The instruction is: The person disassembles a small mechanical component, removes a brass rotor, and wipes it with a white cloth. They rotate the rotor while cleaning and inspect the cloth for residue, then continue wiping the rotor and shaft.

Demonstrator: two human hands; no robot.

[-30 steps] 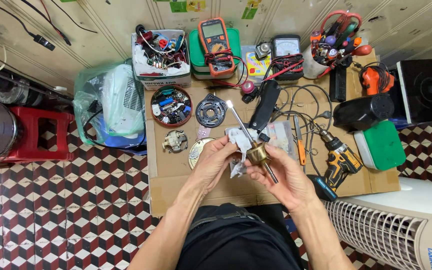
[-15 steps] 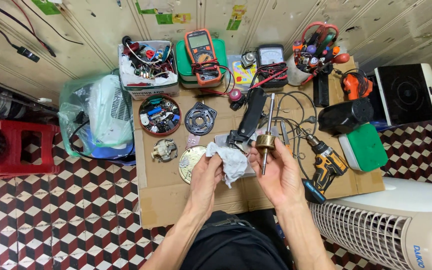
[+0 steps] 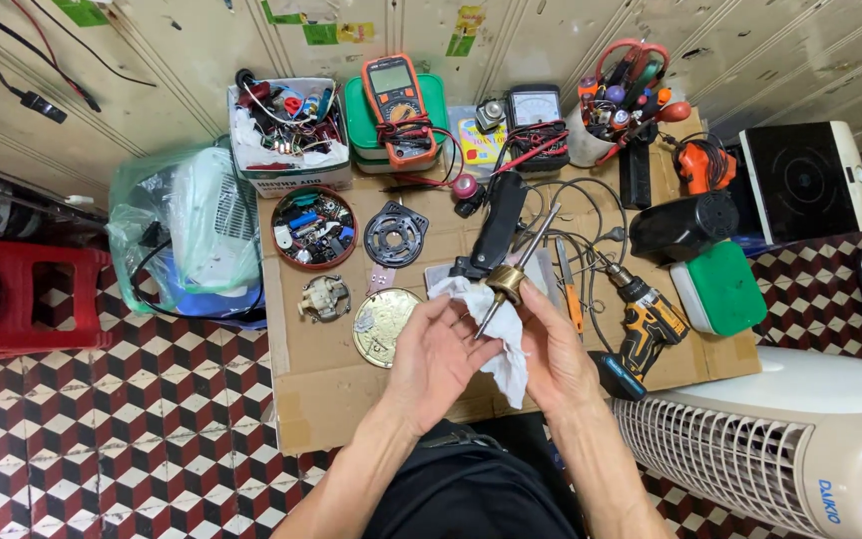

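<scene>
1. Compared with a second ago, you have swung the metal shaft (image 3: 513,274) round: its long end leaned up and to the left then, stood nearly upright half a second ago, and now leans up and to the right, its tip over the tangle of grey cables (image 3: 581,215).

2. The white cloth (image 3: 496,334) has moved too. It sat bunched between your palms; now it hangs down from under the brass collar (image 3: 506,283), draped between both hands.

3. Judging from that, you are turning the part and wiping round it, working a fresh side each time.

4. Your right hand (image 3: 556,354) grasps the shaft, thumb and fingers pinched just below the collar. Your left hand (image 3: 436,349) is loosely curled, fingertips on the cloth; whether its grip actually closes on the cloth, I cannot tell.

5. The part is held above the cardboard sheet (image 3: 331,384) that covers the table, in front of the black tool handle (image 3: 499,222) and just right of the round brass-coloured disc (image 3: 383,325).

6. The shaft looks thin, straight and steel-grey, with the short, stubby brass collar near its lower third and a pointed lower end showing against the cloth.
</scene>
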